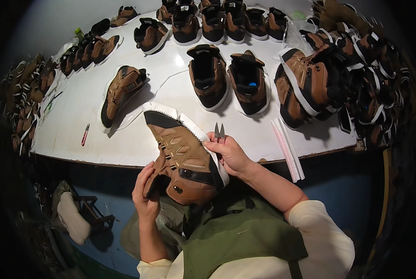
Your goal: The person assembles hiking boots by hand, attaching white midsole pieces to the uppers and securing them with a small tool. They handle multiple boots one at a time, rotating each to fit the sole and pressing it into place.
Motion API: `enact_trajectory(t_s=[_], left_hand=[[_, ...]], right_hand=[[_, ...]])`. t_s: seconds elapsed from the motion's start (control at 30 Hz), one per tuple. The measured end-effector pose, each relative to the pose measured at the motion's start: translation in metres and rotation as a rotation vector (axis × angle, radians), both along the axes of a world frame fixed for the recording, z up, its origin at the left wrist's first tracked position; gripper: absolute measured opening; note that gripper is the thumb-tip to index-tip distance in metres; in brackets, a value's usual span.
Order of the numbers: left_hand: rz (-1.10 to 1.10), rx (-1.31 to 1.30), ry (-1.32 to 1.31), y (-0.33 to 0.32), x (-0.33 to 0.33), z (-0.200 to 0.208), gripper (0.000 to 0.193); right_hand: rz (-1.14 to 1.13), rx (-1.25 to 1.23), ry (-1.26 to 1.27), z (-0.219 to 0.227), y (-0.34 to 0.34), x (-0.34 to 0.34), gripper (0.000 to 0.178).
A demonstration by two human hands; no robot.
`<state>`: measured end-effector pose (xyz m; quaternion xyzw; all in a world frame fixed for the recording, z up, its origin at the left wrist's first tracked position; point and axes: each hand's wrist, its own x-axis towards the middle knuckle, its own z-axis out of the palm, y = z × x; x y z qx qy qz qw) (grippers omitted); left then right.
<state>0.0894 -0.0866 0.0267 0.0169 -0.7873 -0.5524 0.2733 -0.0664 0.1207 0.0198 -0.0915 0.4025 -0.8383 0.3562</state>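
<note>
A brown and black lace-less shoe (pixel 182 153) with a white sole is held up before me at the table's near edge, tilted on its side with its toe pointing up and to the left. My left hand (pixel 145 188) grips it by the collar and tongue. On the other side, my right hand (pixel 231 156) pinches the sole edge with the thumb. The same hand also holds small thread snips (pixel 219 133), whose two pointed blades stick up apart above the fingers; their handle is hidden in the palm.
A similar shoe (pixel 119 95) lies tilted left of centre, and a pair (pixel 208 79) stands upright beyond my hands. Heaped shoes (pixel 310 83) crowd the right; more line the back and left. A red-handled tool (pixel 85 135) and white printed strips (pixel 287 149) lie on the white table (pixel 171 63).
</note>
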Motion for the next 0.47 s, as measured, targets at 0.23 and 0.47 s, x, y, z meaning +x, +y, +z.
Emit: enact_trajectory(t_s=[0.23,0.47], left_hand=[[-0.158,0.117,-0.069,-0.027,-0.006,0.05,0.034],[-0.111,-0.512,-0.183,0.01,-0.051,0.074,0.018]], right_hand=[[0.042,0.13,0.114,0.002,-0.007,-0.001,0.009],[0.087,0.283,0.233,0.021,0.0,0.009,0.014]])
